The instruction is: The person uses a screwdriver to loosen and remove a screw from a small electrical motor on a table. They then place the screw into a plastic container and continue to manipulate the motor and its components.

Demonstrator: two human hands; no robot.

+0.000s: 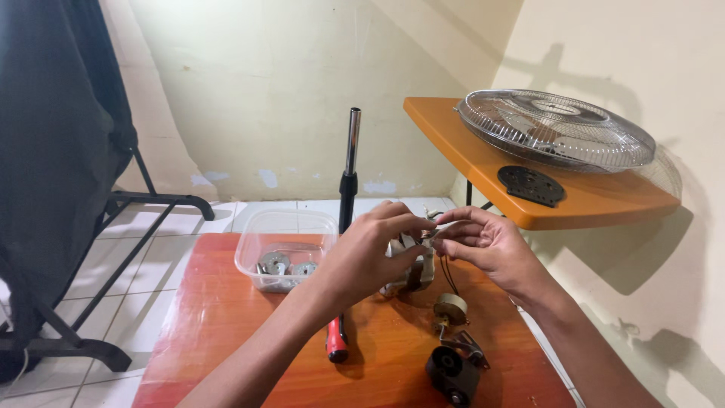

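**Steady hands on the small motor part**

Carefully, I hold the small metal motor assembly (pixel 411 266) above the far middle of the red-brown table (pixel 226 332). My left hand (pixel 370 257) wraps over it from the left, fingers closed around its body. My right hand (pixel 483 243) pinches its upper end, fingertips together on a small piece I cannot make out. To do this well, I judge the left should brace firmly while the right works lightly. Its long axis looks roughly upright, top tilted towards the far side, thin wires trailing down to the round part (pixel 451 308) nearer me.
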